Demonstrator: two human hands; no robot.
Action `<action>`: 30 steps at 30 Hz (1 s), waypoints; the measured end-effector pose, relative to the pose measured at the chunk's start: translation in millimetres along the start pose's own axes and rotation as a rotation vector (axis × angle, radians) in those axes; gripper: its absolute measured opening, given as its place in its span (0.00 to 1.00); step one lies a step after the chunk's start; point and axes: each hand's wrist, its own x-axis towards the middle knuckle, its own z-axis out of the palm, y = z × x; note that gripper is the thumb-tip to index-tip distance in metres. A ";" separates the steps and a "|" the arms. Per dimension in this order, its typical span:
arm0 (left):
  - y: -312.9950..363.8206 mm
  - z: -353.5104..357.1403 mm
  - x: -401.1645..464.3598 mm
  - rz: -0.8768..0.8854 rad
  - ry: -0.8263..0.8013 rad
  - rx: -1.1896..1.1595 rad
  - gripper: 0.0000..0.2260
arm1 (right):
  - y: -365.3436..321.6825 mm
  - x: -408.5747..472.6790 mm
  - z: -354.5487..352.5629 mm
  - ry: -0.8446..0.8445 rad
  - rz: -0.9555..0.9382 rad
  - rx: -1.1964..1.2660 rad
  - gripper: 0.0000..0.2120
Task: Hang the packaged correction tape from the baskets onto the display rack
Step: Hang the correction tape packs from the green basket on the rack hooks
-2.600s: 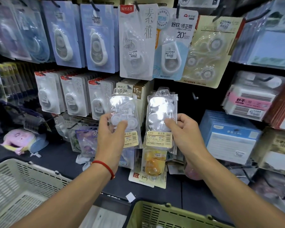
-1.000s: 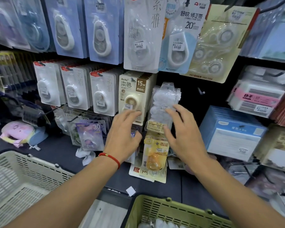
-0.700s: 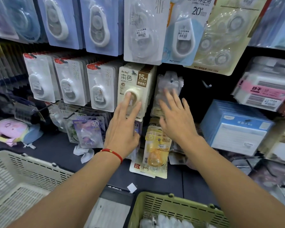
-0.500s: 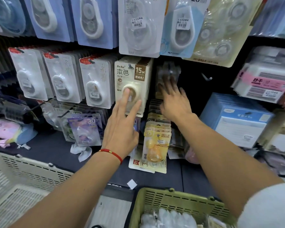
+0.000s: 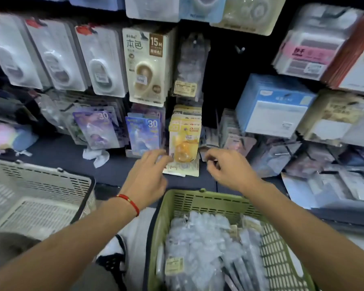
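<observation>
Clear packs of correction tape (image 5: 187, 66) hang on a hook of the display rack (image 5: 221, 80), right of a beige 15M pack (image 5: 147, 66). A green basket (image 5: 200, 199) below me holds several more clear packs (image 5: 200, 244). My left hand (image 5: 148, 175), with a red string on the wrist, hovers above the basket's far rim, fingers relaxed and holding nothing. My right hand (image 5: 227, 169) hovers beside it, fingers loosely curled and holding nothing. Both hands are well below the hung packs.
A beige basket (image 5: 36, 192) stands at the left on the floor. Yellow packs (image 5: 185, 135) and blue and purple "30" packs (image 5: 144, 133) hang low on the rack. Blue boxes (image 5: 275, 106) and other stock fill the right side.
Both hands let go of the clear packs, which now hang on the hook, and drew back down toward the green basket. The view tilted downward.
</observation>
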 end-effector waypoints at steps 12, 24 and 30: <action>32.8 117.1 -123.7 -0.096 -0.433 -0.022 0.19 | 6.2 -137.9 168.5 -0.747 0.437 -0.165 0.49; 65.4 128.6 -113.5 -0.514 -0.318 -0.382 0.14 | 57.1 -131.5 161.4 -0.350 0.426 0.241 0.20; 77.9 125.6 -87.3 -0.807 -0.192 -0.741 0.20 | 64.6 -120.4 110.0 -0.021 0.593 1.111 0.14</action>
